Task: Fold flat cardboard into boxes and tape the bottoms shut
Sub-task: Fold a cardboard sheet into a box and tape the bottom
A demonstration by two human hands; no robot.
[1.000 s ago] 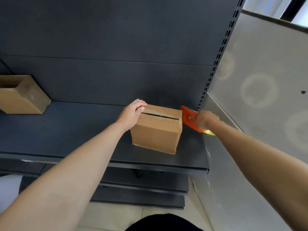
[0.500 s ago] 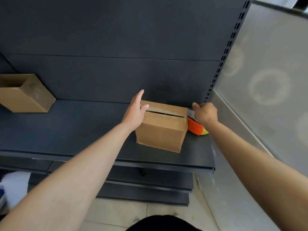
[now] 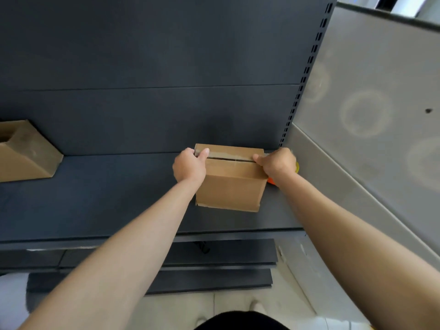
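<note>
On the shelf (image 3: 107, 186), the box (image 3: 229, 186) is gripped by the left hand (image 3: 189, 166), its seam tape (image 3: 228, 155) pinched down by the right hand (image 3: 277, 163); firm smoothing over the edges seems needed next.

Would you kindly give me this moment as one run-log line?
box on shelf | left hand grips top-left edge | right hand grips top-right edge

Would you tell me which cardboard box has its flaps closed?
The taped box held by the left hand and right hand; the far-left box shows an open end.
</note>
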